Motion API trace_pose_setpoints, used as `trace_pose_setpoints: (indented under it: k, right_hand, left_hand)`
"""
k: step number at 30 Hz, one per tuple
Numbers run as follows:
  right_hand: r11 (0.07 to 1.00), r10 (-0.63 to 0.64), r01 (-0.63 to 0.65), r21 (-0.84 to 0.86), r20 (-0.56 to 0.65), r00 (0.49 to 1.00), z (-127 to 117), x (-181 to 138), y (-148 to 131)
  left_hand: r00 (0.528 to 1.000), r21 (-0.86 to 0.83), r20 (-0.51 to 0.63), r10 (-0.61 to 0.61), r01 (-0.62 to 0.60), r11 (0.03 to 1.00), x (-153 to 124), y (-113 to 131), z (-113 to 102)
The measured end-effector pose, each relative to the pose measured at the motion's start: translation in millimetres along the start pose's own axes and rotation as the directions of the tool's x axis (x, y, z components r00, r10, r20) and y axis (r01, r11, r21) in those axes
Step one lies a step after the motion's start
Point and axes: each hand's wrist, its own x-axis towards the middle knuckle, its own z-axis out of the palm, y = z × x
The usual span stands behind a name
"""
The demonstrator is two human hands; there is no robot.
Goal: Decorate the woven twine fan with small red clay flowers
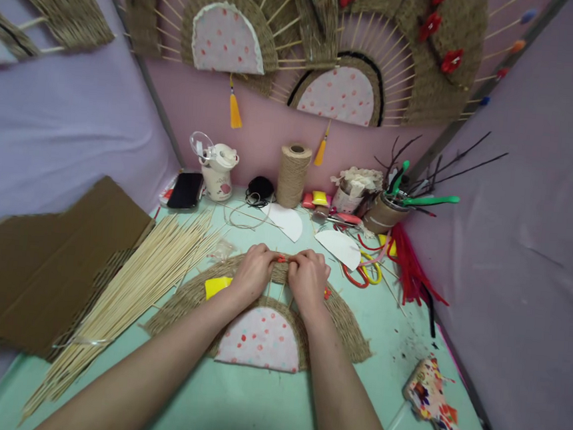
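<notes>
My left hand and my right hand are close together over the outer band of a woven twine fan. Between their pinched fingertips is a small orange-red piece, soft-looking like clay; its shape is partly hidden by the fingers. The fan lies flat on the table, with a half-round spotted fabric panel at its bottom centre. Beside my left wrist, a yellow packet rests on the weave. A little red flower shows just past my right hand.
Thin bamboo sticks and cardboard lie left. Behind stand a twine spool, a white cup and a tool pot. Scissors and red pipe cleaners lie right, a flower-patterned glue gun nearer.
</notes>
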Motion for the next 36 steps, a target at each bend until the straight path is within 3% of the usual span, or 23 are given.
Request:
trace_pose_setpoints:
  k: [23,36]
  right_hand:
    - [1.000,-0.027,0.027,-0.003,0.038,0.999,1,-3,-5]
    - [0.999,-0.050,0.050,0.009,0.029,0.998,4,-4,-4]
  left_hand:
    - [0.995,0.123,0.036,0.091,-0.095,0.988,-11,-3,3]
    - [0.999,0.142,0.023,0.045,-0.047,0.989,-11,-3,6]
